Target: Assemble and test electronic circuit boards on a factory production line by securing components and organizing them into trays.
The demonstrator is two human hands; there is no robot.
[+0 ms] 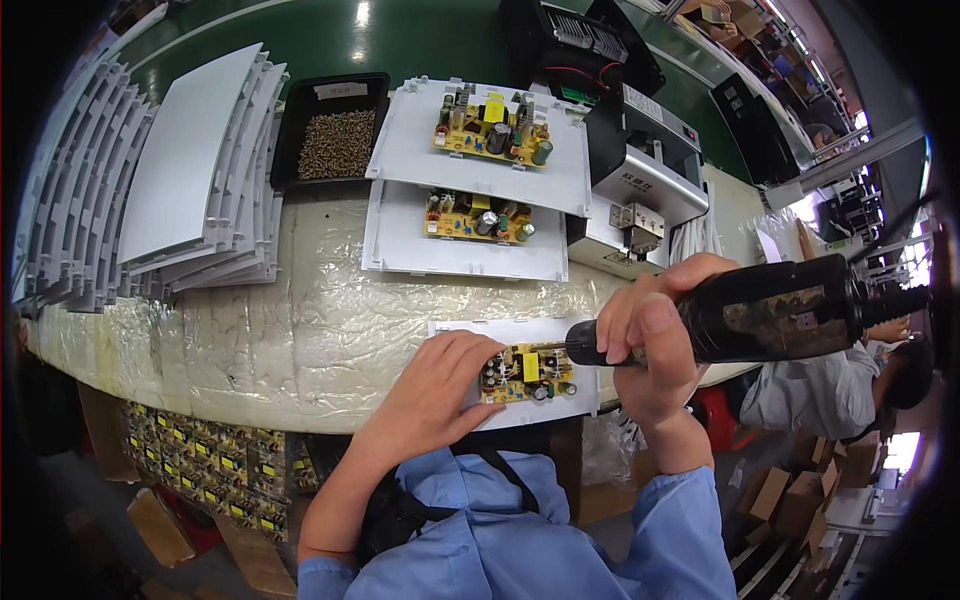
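A white plastic panel lies at the table's near edge, bearing a circuit board with a yellow transformer and several capacitors. My left hand grips the board's left end between thumb and fingers, the palm over the panel's left side. Closed around a black electric screwdriver is my right hand. The tool lies almost level in the picture, its nose pointing left at the board's upper right. Whether the bit touches a screw cannot be made out.
Two overlapping white panels with circuit boards lie beyond. A black tray of brass-coloured screws stands beside stacked white panels. At the right is a grey metal machine. Many boards sit below the table's left edge; a person sits at right.
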